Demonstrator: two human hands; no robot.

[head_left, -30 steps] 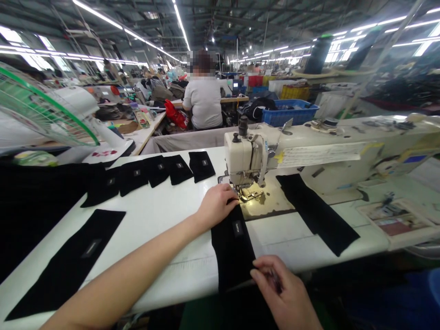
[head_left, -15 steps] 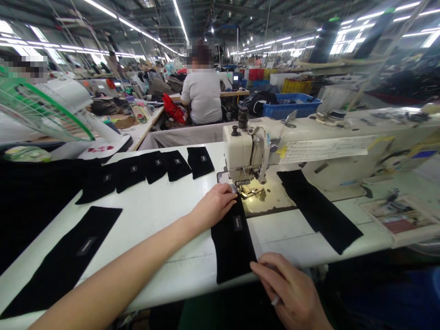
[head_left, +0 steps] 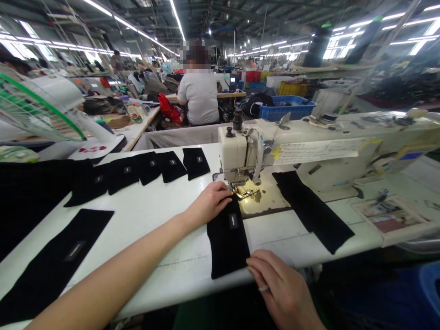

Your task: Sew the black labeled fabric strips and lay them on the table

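Observation:
A black cloth piece (head_left: pixel 225 250) with a small woven label (head_left: pixel 233 221) lies on the table, its far end at the presser foot of a sewing machine (head_left: pixel 237 156). My left hand (head_left: pixel 211 199) is closed on the far left edge, fingers bunched beside the foot; the fingertips partly hide the cloth there. At the near right corner, my right hand (head_left: pixel 282 282) pinches the edge between thumb and fingers. A ring-like band shows on one right finger. The machine's lamp lights the metal plate (head_left: pixel 263 199) beside the foot.
Several labelled black pieces (head_left: pixel 151 166) overlap along the table's far left, with another labelled piece (head_left: pixel 58 261) nearer. A black strip (head_left: pixel 314 213) lies right of the foot. A parts tray (head_left: pixel 392 215) stands farther right, a fan (head_left: pixel 37 107) at left. A person (head_left: pixel 199 96) sits beyond.
The whole view has shifted slightly, so things appear a little farther left. Both hands keep hold of the cloth, which looks slightly nearer the presser foot.

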